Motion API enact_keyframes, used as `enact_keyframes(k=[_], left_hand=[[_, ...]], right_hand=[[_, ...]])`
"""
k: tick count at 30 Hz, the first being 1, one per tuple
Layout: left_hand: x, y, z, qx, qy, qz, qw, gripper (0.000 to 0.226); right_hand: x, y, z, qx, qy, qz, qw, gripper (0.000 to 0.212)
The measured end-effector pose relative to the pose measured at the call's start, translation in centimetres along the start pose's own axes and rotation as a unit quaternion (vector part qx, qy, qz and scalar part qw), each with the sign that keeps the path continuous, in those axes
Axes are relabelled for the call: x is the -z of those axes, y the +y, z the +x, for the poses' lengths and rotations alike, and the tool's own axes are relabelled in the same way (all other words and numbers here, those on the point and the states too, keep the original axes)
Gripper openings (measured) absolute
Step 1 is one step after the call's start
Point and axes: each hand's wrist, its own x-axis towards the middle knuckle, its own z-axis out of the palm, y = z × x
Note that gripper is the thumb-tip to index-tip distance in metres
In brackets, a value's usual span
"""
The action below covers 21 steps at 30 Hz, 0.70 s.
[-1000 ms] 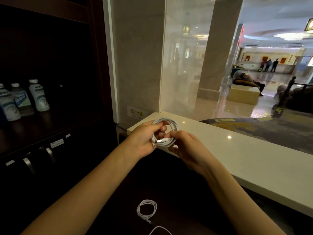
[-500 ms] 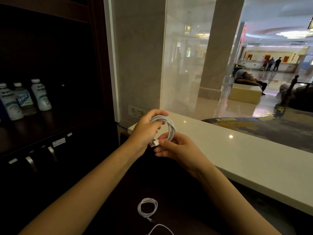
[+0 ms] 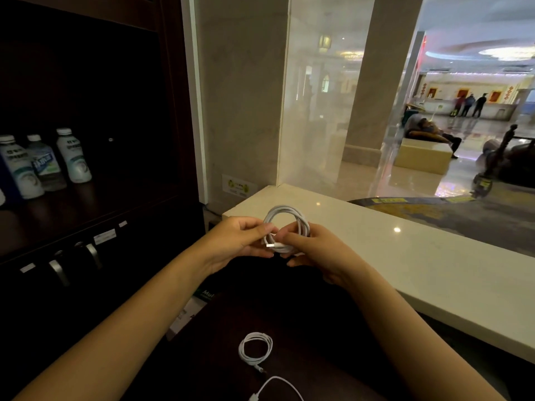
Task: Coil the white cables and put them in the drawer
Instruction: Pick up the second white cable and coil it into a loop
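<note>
A coiled white cable (image 3: 285,217) is held upright between both hands over the dark desk. My left hand (image 3: 238,241) pinches the coil's left side near a white plug end (image 3: 271,245). My right hand (image 3: 315,251) grips the coil's lower right side, its fingers curled round the loops. A second white cable (image 3: 256,349) lies coiled on the dark desk (image 3: 304,342) near the bottom, and a loose end of white cable (image 3: 278,384) shows at the lower edge. No open drawer is visible.
A pale stone counter (image 3: 419,270) runs along the right behind a glass pane. On the left a dark cabinet holds bottles (image 3: 46,163) on a shelf, with metal drawer handles (image 3: 59,270) below. A white box (image 3: 185,316) sits under my left forearm.
The coil has turned from edge-on to facing me, and both hands have shifted their hold on it. The plug end now lies across the coil's lower part.
</note>
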Motion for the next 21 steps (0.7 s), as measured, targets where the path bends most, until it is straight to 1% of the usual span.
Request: enact_keyframes(k=[2,6,9,10,12,15,19,21], left_hand=[[0.1,-0.6,0.1,0.008,0.014,0.002,1.0,0.017],[0.4,-1.7,0.0,0.022,0.026,0.002,0.999,0.016],[1.2,-3.1,0.2,0.043,0.037,0.025,0.998,0.021],[1.5,-3.8,0.3,0.05,0.043,0.038,0.997,0.022],[2.1,-5.6,0.4,0.065,0.06,0.069,0.994,0.021],[3.0,-9.4,0.6,0.103,0.076,0.094,0.987,0.017],[3.4,-15.0,1.0,0.181,0.077,0.098,0.976,0.019],[3.6,-17.6,1.3,0.226,0.072,0.091,0.967,0.02]], right_hand=[[-0.2,0.2,0.3,-0.01,0.001,-0.005,1.0,0.019],[-0.6,1.7,1.0,-0.012,0.015,0.023,1.0,0.024],[-0.6,3.5,1.7,-0.025,0.038,0.043,0.998,0.036],[-0.7,4.3,2.0,-0.036,0.044,0.045,0.997,0.037],[-1.1,6.5,2.6,-0.062,0.049,0.043,0.996,0.034],[-2.1,10.9,3.5,-0.103,0.026,0.031,0.994,0.025],[-3.7,16.3,4.7,-0.141,0.01,-0.007,0.99,0.016],[-4.2,18.8,5.3,-0.171,0.002,-0.034,0.985,0.017]])
